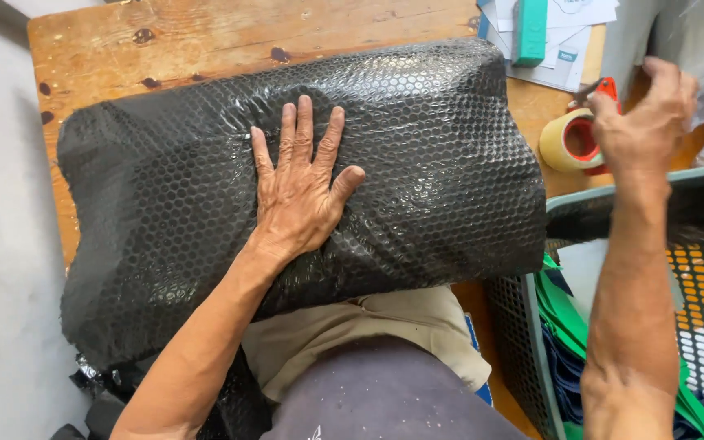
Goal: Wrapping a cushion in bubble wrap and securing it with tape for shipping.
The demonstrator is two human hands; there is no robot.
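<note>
A left hand (299, 191) lies flat, fingers spread, on a black bubble-wrapped bundle (205, 195) covering most of the wooden worktop (205, 37). At the worktop's right edge, the right hand (641, 122) reaches over a tape roll (568, 140); its grip cannot be told.

parcel's contents (303, 187) hidden, right fingertips (668, 72) perhaps blurred

Left hand (301, 189) flat, fingers spread, palm down on a big parcel wrapped in black bubble wrap (205, 187); parcel lies across the worn wooden surface (205, 37) and overhangs its near edge onto the person's lap. Right hand (644, 122) is up at the far right, just beside a roll of tan packing tape (562, 143) with a red dispenser, fingers curled, grip unclear. Grey plastic basket (523, 326) sits right of the lap; papers and a teal box (530, 31) at the far edge.
</note>
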